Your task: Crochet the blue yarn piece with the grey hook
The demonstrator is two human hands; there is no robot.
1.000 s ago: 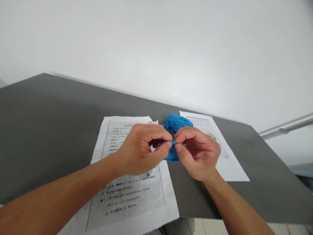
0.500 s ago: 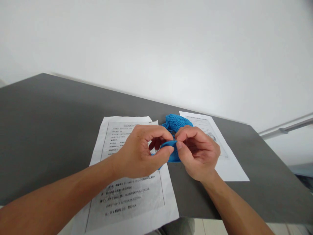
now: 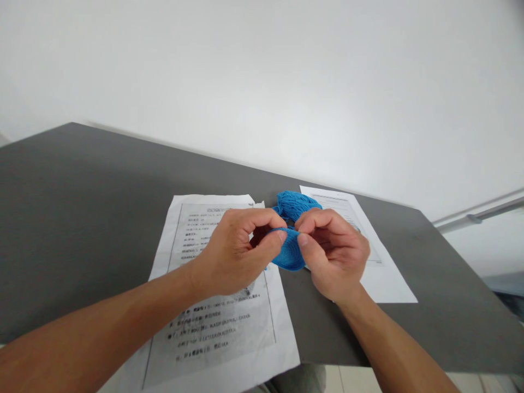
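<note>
Blue crochet piece (image 3: 289,254) has turned, more of its ringed face showing than earlier. Position: between the hands; left hand (image 3: 239,251) and right hand (image 3: 333,254) each pinch its upper edge. Yarn bundle (image 3: 296,203) behind, on grey table (image 3: 102,191).

I see 1 creased printed sheet (image 3: 229,349) overhanging the grey bench (image 3: 98,202) and 1 smoother page (image 3: 382,281) farther right. A white wall (image 3: 262,82) stands behind, a grey rail (image 3: 460,223) at my right, pale floor tiles (image 3: 354,380) below.
</note>
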